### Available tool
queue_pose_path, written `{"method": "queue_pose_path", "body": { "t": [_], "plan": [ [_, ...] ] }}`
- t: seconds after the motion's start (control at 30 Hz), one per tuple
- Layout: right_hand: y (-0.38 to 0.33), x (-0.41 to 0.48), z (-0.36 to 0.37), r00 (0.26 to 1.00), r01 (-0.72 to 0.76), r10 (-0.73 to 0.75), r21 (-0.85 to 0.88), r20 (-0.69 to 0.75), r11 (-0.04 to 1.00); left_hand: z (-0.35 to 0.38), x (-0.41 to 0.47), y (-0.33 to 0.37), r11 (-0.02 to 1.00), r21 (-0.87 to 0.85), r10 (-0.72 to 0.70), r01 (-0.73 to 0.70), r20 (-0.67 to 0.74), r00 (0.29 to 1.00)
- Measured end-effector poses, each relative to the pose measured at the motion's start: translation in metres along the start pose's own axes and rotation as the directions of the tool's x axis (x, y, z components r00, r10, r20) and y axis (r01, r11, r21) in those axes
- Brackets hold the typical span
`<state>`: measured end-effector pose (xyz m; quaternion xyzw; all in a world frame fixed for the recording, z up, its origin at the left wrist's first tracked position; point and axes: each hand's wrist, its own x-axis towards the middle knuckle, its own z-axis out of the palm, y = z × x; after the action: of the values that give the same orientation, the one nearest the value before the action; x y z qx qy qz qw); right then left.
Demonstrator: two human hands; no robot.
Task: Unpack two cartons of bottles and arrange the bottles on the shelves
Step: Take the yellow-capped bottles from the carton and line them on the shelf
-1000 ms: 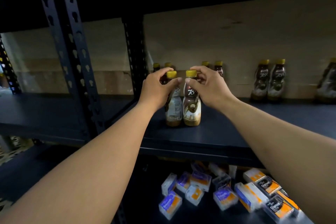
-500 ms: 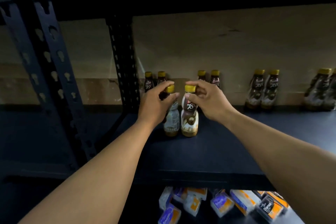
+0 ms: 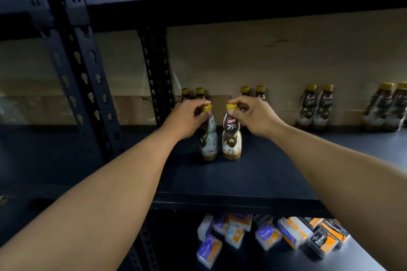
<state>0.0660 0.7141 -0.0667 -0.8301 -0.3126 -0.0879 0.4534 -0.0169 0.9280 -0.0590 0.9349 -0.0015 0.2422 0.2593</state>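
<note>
Now each bottle stands upright under its own hand
The left hand [image 3: 185, 120] pinches the left bottle [image 3: 209, 138] by its cap, the right hand [image 3: 256, 116] the right bottle [image 3: 231, 138]; both stand mid-shelf [image 3: 253, 180], before the back-edge row [image 3: 315, 108].

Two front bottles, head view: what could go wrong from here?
1. The left hand and right hand pinch only the caps of the left bottle and right bottle; a sideways nudge on the shelf could tip them.
2. Pushed back, they might knock the back-row bottles right behind the hands.
</note>
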Motion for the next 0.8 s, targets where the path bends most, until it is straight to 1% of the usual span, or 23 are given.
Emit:
{"method": "queue_pose_path", "body": {
  "t": [0.1,0.2,0.3,0.53,0.7,0.8],
  "plan": [
    [-0.001,0.003,0.0,1.0,0.002,-0.003,-0.039,-0.01,0.999,-0.002,-0.003,0.005,1.0,0.003,-0.019,0.019,-0.022,1.0],
    [-0.004,0.001,0.0,1.0,-0.02,0.019,-0.047,-0.01,0.999,-0.004,-0.004,0.011,0.999,0.035,-0.024,0.026,-0.039,0.999],
    [-0.006,-0.001,0.0,1.0,-0.015,0.013,-0.059,-0.027,0.998,-0.005,-0.002,0.012,0.997,0.043,-0.059,0.061,-0.044,0.997],
    [-0.012,-0.005,-0.001,0.998,-0.035,0.03,-0.08,-0.063,0.996,0.0,0.005,0.008,0.993,-0.031,-0.112,0.11,-0.073,0.991],
    [-0.013,-0.006,0.002,0.997,-0.041,0.034,-0.099,-0.071,0.994,0.002,0.007,0.007,0.994,-0.047,-0.1,0.097,-0.077,0.992],
    [-0.011,-0.005,0.003,0.996,-0.056,0.05,-0.077,-0.076,0.995,0.002,0.008,0.001,0.995,-0.076,-0.077,0.071,-0.074,0.994]
  ]
}}
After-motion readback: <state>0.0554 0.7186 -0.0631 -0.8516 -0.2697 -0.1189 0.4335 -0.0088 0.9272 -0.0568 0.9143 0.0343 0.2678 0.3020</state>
